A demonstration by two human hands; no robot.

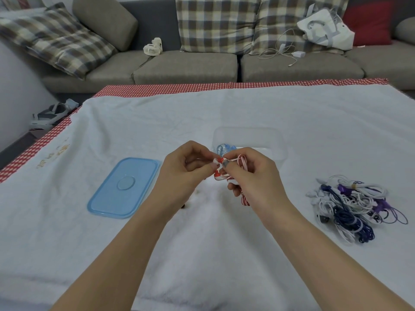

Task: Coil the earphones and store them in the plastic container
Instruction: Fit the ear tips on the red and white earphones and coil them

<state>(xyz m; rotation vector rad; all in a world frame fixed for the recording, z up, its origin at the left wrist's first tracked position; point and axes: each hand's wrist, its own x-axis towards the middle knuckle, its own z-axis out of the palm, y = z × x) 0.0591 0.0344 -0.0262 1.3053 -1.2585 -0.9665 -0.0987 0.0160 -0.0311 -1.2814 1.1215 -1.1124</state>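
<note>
Red-and-white earphones: held above the desk, left hand pinching the bud end, right hand gripping the partly gathered cord; a loop hung below, so coiling looked unfinished. Plastic container: open, just beyond the hands, one blue set already inside. Lid: off, to the left. Tangled pile: right, apparently awaiting coiling.

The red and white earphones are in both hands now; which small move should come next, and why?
Probably wind in the loose tail. Both hands, left hand and right hand, pinch the red and white earphones, but a striped length hangs below the right hand. The clear container behind them is open, its blue lid lying aside.
</note>
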